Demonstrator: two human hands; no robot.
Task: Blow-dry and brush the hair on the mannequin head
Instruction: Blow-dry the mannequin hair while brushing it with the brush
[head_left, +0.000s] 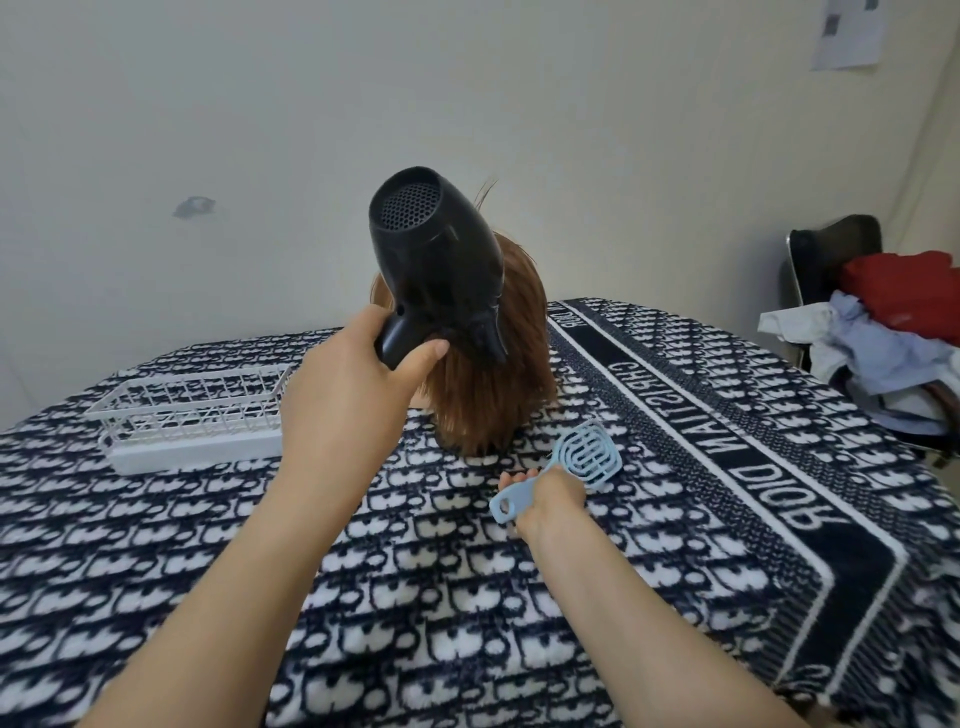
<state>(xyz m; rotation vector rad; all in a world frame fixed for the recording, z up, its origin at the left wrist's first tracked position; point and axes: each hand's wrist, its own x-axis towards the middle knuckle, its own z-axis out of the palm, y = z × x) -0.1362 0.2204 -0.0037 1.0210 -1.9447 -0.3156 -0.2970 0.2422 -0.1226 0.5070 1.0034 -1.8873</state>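
A table covered by a navy-and-white patterned fleece blanket (467, 597) with a lettered border fills the lower view, set against a plain pale wall. At its far middle stands the mannequin head with straight auburn hair (498, 395), its back to the camera and the hair ends reaching the blanket. Beyond the table's right edge, a dark chair (831, 249) carries a heap of red, white and blue clothes (893, 332). A white plastic lattice basket (192, 415) lies on the blanket left of the head, partly hidden by the left forearm. The black hair dryer (436, 260) hangs in front of the head and covers its upper left; the mesh intake faces the camera and the nozzle points down into the hair. The left hand (343, 395) is wrapped around the dryer's handle, thumb on top. The right hand (553, 493) is closed around the handle of a light-blue vented plastic brush (587, 457), low over the blanket just right of the hair ends, not touching them. 1 sheet of paper (852, 31) is on the wall, top right.
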